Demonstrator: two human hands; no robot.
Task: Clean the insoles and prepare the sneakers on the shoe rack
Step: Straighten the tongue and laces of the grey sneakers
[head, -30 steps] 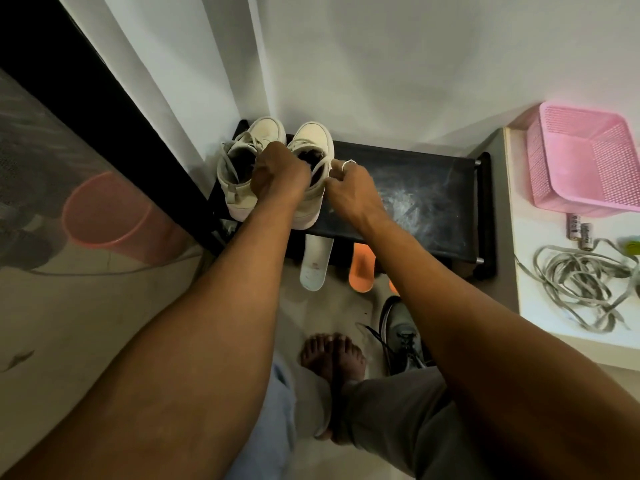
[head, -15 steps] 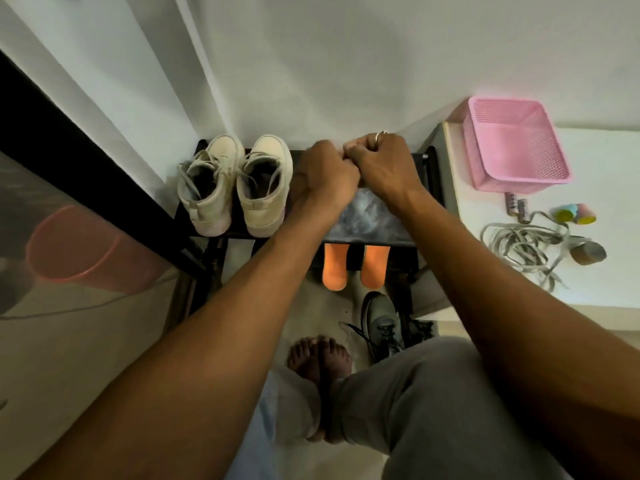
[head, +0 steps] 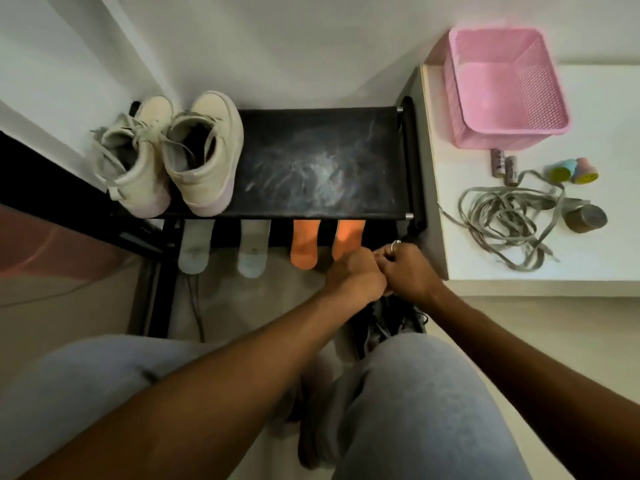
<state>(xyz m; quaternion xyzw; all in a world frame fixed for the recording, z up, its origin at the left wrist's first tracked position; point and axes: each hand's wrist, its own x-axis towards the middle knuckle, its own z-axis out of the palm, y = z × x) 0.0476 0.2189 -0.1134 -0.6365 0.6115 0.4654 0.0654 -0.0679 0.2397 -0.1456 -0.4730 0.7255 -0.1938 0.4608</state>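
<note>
— Beige floor underfoot, grey-trousered knee nearest. And the hands?
— Left hand and right hand pressed knuckle to knuckle, fingers curled under, ring on the right. Cannot tell whether anything is pinched inside either.
— Beneath them?
— Dark grey sneaker on the floor, just under the wrists, partly hidden by the knee.
— Beyond the knuckles?
— Orange insoles just past the left hand, poking out from under the shoe rack. Pale insoles further left, same row.
— Farther still?
— Cream sneakers, side by side on the rack's top, well beyond and left of the left hand. To the right of the right hand, white cabinet with tangled grey laces. Pink basket farthest.
</note>
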